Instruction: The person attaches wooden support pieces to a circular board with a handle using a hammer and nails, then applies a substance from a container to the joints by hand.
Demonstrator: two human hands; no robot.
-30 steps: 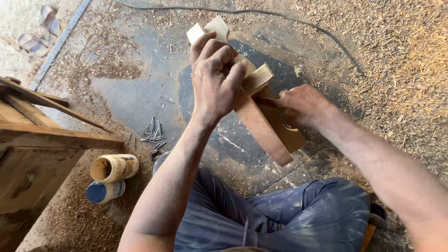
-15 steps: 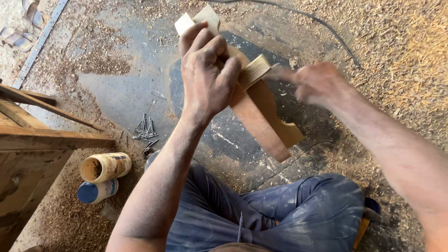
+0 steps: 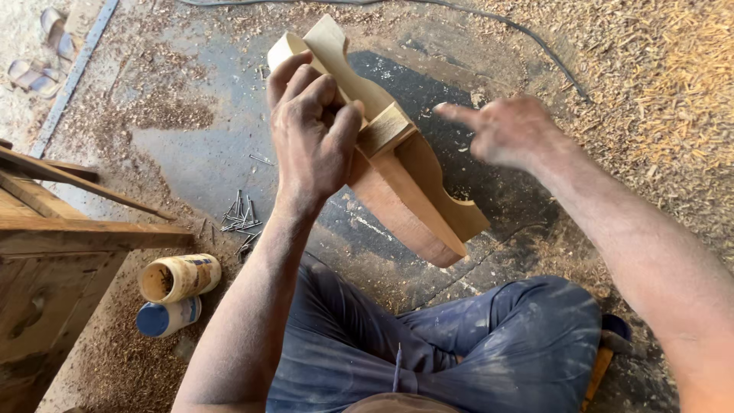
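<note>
While the concrete floor (image 3: 191, 153) lies under sawdust, the curved wooden workpiece (image 3: 405, 191) stays upright above the person's lap, grasped by the left hand (image 3: 313, 138). The right hand (image 3: 505, 130) has let go (fingers loose, forefinger pointing), leaving one hand bearing it. Nails (image 3: 241, 218) lie nearby.

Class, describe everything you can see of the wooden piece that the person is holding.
The wooden piece is pale to reddish-brown timber: two curved, shaped boards side by side, joined by a small light block between them. It is held tilted above the dusty floor, its lower end near the person's knees. The left hand grips its upper part; the right hand is apart, finger pointing.
</note>
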